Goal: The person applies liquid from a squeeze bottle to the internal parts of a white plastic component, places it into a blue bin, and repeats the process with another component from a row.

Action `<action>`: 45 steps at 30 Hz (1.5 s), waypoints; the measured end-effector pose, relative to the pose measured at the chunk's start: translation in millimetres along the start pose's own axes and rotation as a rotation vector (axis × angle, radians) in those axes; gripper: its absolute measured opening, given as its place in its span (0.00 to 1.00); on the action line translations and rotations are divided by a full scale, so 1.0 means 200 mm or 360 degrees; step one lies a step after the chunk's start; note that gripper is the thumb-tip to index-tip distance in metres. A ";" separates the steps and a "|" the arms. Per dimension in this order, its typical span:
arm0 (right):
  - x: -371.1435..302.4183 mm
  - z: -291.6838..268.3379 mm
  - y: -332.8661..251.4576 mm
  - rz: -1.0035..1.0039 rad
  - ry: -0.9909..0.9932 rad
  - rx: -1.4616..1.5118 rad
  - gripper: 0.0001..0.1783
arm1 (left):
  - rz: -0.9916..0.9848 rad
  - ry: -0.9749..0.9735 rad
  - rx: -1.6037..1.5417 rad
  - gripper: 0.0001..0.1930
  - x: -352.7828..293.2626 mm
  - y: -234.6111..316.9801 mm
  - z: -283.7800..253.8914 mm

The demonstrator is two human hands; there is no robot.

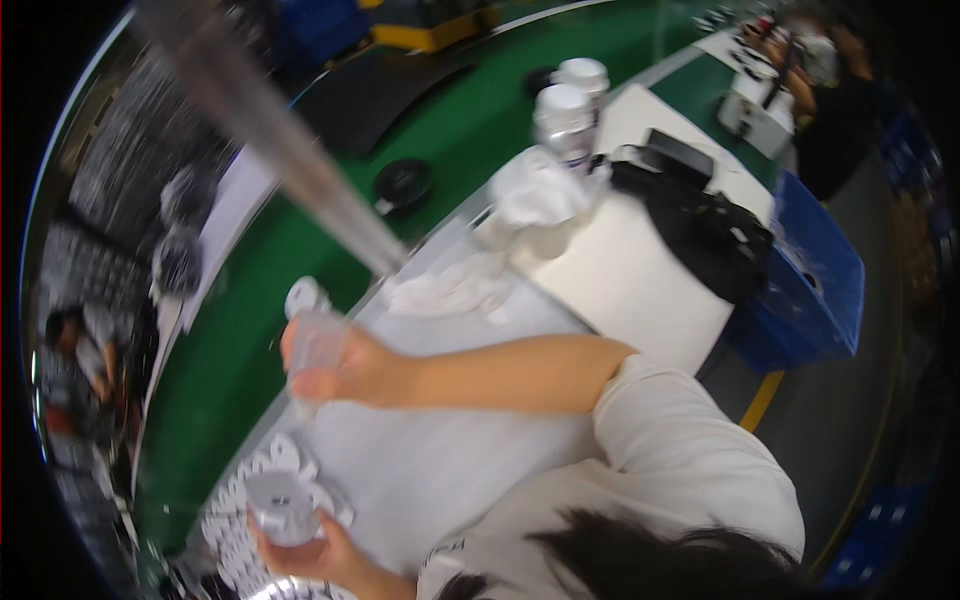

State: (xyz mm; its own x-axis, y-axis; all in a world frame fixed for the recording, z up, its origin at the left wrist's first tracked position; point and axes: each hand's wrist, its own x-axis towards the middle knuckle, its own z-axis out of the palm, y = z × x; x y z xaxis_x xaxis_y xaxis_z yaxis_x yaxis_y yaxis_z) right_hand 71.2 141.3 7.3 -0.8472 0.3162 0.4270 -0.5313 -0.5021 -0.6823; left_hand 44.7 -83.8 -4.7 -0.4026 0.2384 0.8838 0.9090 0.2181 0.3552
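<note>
My right hand (365,367) is wrapped round a translucent plastic bottle (318,345) with a white top, held over the edge of the grey-white worktop (450,450). Lower in the picture, my left hand (325,555) has its fingers curled round a rounded, cup-like part (282,508), pale grey and partly see-through, with small dark marks on its face. Beneath and beside that hand lie several small white pieces (240,515) with dark gaps between them. Motion blur hides the finer details of both held things. A crumpled white cloth (450,288) rests beyond my right forearm.
A metal post (330,205) rises at the worktop's edge, beside a green surface (225,335) bearing a black round part (403,184). White jars (565,122), a white bundle (540,188) and a black bag (700,225) stand right of it. A blue bin (800,290) is farther right. Other people work nearby.
</note>
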 end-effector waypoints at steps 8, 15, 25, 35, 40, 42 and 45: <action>-0.10 0.07 -0.17 -0.0667 -0.0078 -0.0647 0.28 | 0.0011 -0.0065 -0.0078 0.22 -0.16 -0.01 0.02; -0.15 0.11 -0.30 -0.0724 -0.0925 -0.1176 0.34 | 0.0499 -0.0194 0.0097 0.19 -0.07 0.01 0.05; -0.20 0.15 -0.27 -0.0781 -0.0835 -0.1328 0.29 | 0.0517 -0.0272 -0.0012 0.20 -0.02 0.05 0.07; -0.21 0.17 -0.27 -0.0827 -0.0827 -0.1433 0.26 | 0.0485 -0.0258 -0.0017 0.20 -0.03 0.04 0.09; -0.24 0.18 -0.25 -0.0883 -0.0790 -0.1524 0.25 | 0.0342 -0.0249 -0.0124 0.19 -0.08 0.01 0.08; -0.24 0.18 -0.26 -0.0912 -0.0865 -0.1549 0.24 | 0.0282 -0.0241 -0.0165 0.19 -0.11 0.00 0.07; -0.24 0.16 -0.23 -0.1096 -0.0884 -0.1551 0.23 | 0.0201 -0.0228 -0.0230 0.18 -0.12 0.00 0.07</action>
State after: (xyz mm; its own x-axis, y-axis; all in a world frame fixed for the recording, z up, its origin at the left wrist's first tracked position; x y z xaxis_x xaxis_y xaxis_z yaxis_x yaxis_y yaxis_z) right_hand 137.0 123.3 38.1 -0.4170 -0.2156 0.8830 -0.8308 0.4843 -0.2741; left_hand 52.3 -76.8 -30.5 -0.2865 0.3892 0.8755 0.9550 0.0427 0.2936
